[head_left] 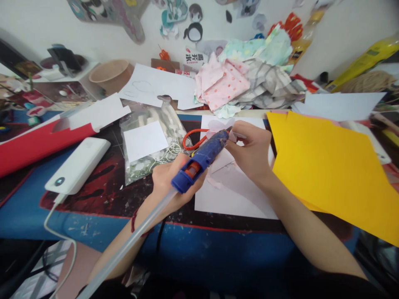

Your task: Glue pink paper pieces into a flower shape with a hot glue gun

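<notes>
My left hand [170, 182] is closed around a blue hot glue gun [207, 155]. A long clear glue stick [124, 247] runs out of its back end toward me. The nozzle points up and to the right. At its tip, my right hand [249, 147] pinches a small pale pink paper piece [238, 136], partly hidden by the fingers and the gun. Beside the gun curves an orange-red loop [190, 141]. Beneath both hands lies a white paper sheet [237, 201] with pinkish paper scraps [215, 182] on it.
To the left are a white power bank [77, 166] with a cable, a red folder [46, 145] and a plastic bag [143, 166] of white and green bits. Yellow sheets [327, 166] cover the right side. Crumpled fabric [222, 81] and a beige bowl [110, 77] stand along the back.
</notes>
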The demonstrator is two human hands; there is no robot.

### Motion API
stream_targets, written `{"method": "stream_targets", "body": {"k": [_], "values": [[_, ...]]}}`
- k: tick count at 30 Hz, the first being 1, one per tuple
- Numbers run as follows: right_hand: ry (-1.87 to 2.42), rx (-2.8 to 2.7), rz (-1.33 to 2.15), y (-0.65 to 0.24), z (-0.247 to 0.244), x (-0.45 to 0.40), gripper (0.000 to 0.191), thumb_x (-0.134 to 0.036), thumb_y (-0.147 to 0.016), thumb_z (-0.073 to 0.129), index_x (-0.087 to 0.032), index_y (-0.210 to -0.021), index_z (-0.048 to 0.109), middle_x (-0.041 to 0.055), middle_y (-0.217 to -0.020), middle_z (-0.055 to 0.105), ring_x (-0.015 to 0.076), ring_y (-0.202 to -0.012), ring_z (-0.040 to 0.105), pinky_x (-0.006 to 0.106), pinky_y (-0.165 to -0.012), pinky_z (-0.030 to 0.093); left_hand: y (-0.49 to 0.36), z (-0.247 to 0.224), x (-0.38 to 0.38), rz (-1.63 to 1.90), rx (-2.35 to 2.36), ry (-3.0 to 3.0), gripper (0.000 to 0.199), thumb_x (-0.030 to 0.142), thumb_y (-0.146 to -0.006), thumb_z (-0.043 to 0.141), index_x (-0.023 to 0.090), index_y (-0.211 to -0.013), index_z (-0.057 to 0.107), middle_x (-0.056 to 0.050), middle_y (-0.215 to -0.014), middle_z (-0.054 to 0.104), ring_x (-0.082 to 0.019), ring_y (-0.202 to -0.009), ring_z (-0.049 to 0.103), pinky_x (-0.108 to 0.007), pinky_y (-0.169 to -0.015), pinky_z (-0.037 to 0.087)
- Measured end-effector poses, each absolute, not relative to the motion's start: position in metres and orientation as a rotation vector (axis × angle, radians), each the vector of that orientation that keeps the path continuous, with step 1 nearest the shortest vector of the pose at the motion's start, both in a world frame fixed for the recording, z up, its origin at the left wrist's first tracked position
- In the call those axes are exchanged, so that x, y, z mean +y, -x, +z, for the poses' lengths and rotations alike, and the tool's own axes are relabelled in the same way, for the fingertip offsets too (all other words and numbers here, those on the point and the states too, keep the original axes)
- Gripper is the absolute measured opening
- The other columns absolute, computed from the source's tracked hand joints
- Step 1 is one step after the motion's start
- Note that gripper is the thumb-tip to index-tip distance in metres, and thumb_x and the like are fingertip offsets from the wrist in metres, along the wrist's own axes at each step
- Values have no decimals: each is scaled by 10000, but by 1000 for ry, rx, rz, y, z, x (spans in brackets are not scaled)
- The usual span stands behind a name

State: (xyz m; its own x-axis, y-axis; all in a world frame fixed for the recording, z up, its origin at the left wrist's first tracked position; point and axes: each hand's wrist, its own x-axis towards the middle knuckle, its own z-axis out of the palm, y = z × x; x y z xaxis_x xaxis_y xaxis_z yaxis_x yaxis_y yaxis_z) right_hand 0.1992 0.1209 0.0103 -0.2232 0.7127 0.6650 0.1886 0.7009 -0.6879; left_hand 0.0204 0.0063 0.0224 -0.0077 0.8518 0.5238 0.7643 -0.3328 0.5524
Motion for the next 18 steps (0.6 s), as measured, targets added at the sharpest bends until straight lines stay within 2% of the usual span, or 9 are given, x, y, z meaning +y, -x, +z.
{"method": "stream_targets", "body": {"k": [6,11,18], "values": [[721,-1760,591,-200,10,121,369,-128,-826,687,-198,-598,406,-46,-625,383,103,-618,352,286,-584,281,-22,26,9,1278,1715,-2240,183,306,-918,600,231,-765,536,41,-531,556,-122,-410,519,-277,-425,412],[715,-1743,610,-200,10,121,355,-127,-831,678,-194,-591,424,-40,-631,397,101,-623,354,281,-579,285,-23,27,9,1272,1719,-2265,172,298,-913,591,227,-766,538,50,-525,540,-111,-401,498,-267,-415,400],[715,-1757,585,-199,11,121,346,-143,-830,702,-195,-605,444,-41,-631,437,99,-615,382,282,-577,308,-21,25,6,1245,1743,-2180,162,307,-920,623,236,-784,569,26,-580,619,-140,-463,578,-287,-477,474]]}}
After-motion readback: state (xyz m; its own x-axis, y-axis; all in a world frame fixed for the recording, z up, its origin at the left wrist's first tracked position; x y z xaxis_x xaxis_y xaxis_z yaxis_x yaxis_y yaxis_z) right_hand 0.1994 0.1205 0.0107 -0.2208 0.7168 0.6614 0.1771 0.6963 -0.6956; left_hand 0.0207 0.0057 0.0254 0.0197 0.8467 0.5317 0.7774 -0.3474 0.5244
